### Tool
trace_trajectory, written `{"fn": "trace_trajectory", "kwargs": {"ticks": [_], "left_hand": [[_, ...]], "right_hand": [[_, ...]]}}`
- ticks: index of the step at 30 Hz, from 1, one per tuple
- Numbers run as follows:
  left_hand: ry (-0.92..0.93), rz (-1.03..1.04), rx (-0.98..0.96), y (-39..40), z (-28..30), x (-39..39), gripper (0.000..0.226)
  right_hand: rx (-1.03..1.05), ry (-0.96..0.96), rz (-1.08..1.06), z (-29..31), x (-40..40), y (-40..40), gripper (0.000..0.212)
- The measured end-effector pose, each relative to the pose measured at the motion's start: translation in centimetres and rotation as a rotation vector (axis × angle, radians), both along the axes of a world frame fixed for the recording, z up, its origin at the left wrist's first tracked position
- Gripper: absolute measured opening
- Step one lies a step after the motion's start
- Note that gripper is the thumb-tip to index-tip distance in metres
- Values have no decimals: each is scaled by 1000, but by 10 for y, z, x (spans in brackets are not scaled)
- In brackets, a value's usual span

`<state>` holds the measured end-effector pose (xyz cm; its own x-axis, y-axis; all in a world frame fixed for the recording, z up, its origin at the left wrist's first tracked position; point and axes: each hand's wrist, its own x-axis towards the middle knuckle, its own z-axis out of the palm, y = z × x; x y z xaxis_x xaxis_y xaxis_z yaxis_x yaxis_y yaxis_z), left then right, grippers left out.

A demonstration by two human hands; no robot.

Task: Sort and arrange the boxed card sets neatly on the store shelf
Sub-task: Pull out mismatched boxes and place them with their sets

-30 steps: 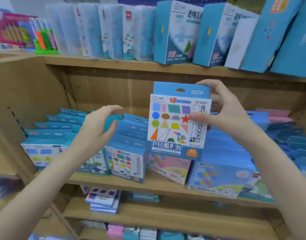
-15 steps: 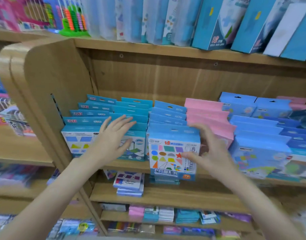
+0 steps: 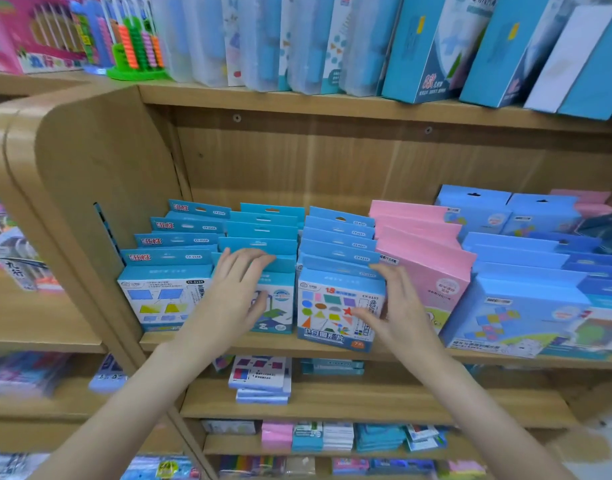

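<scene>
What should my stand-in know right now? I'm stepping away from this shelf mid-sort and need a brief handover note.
Left hand: open, fingers resting on the front blue box of the second row.
Right hand: thumb and fingers hold the right edge of the blue geometric-shapes card box.
That box stands at the front of its matching blue row on the wooden middle shelf.
Done: box seated.
Left: square the rows; the pink boxes beside it lean.
</scene>
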<state>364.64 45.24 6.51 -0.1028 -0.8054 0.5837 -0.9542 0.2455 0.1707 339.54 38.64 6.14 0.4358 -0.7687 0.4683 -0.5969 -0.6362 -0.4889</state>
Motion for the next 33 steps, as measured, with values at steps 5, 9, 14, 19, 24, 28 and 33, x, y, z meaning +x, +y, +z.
{"fn": "trace_trajectory", "kwargs": {"ticks": [5, 9, 14, 19, 24, 28, 33], "left_hand": [[-19, 37, 9, -3, -1, -2, 48], [75, 72, -16, -2, 1, -7, 40], [125, -13, -119, -11, 16, -31, 40], [105, -109, -144, -34, 24, -74, 35], [123, -184, -172, -69, 38, -130, 33], [117, -180, -179, -102, 51, -183, 35], [103, -100, -159, -147, 67, -237, 36]], "right_hand": [[-120, 104, -93, 1, 12, -9, 69], [-196, 187, -86, 4, 4, -11, 80], [-198, 175, -4, 7, -26, -10, 84], [-225, 61, -134, 34, -85, -27, 55], [-233, 36, -246, 61, -150, -65, 40], [-223, 116, -210, 82, -198, -111, 28], [-13, 353, -73, 106, -239, -191, 42]]}}
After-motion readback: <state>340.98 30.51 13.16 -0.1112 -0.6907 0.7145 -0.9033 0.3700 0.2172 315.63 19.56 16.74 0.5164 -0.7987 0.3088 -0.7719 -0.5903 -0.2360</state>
